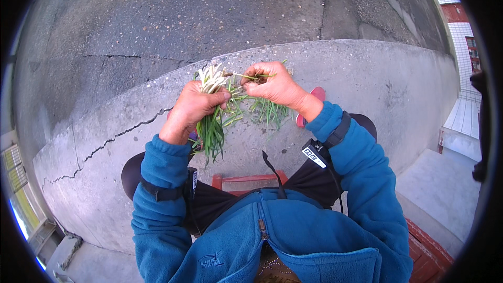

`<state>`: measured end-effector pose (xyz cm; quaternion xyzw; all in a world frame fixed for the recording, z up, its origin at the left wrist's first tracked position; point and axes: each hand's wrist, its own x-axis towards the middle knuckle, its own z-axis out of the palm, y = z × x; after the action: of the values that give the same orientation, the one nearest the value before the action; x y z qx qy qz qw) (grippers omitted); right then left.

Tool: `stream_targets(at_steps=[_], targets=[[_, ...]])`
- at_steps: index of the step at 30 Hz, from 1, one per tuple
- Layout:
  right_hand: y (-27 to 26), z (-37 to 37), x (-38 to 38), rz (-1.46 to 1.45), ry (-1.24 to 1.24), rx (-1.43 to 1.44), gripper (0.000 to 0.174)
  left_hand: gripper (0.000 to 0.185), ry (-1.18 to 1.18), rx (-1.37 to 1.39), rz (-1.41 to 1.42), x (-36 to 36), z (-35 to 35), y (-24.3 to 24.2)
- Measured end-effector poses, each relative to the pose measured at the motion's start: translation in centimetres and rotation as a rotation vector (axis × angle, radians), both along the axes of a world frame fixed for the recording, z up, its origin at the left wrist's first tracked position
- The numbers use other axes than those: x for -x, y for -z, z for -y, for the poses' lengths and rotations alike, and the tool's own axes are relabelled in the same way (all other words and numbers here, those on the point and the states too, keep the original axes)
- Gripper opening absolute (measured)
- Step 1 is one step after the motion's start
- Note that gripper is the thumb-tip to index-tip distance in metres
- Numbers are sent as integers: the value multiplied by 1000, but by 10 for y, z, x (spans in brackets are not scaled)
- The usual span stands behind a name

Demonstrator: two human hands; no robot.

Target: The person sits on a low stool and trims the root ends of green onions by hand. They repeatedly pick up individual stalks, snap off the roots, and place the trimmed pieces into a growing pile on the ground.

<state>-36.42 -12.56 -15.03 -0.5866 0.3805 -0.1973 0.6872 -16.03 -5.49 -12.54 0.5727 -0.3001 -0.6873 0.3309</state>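
My left hand (198,100) is closed round a bunch of green leafy stalks with white stem ends (212,78), which look like garlic chives. The white ends point up and away from me; the green leaves (212,135) hang down below the fist. To the right, my right hand (271,82) pinches a thin green and pale stalk (247,76) between fingers and thumb, close to the white ends. Its fingertips look soiled. On the concrete beneath both hands lie loose green stalks (271,111), partly hidden by the hands.
A red stool (249,179) shows between my knees. Red shoes (317,93) stand near the stalks. A crack (118,135) runs across the concrete at left, and darker paving (188,19) lies beyond its edge. A pale step (436,188) is at right.
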Motion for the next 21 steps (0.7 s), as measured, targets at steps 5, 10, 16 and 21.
stream_targets(at_steps=[5, 10, 16, 21], targets=[[2, 5, 4, 12, -2, -20, 13, 6, 9, 2, 10, -3, -1, 2], [0, 7, 5, 54, 6, -63, 15, 6, -4, 26, -2, -4, -2, 0], [-2, 10, 6, 58, -21, -138, 18, 5, 1, 18, 15, -6, -1, -2], [2, 3, -1, -39, -9, 70, 14, 6, -6, 17, 42, -4, 0, -2]])
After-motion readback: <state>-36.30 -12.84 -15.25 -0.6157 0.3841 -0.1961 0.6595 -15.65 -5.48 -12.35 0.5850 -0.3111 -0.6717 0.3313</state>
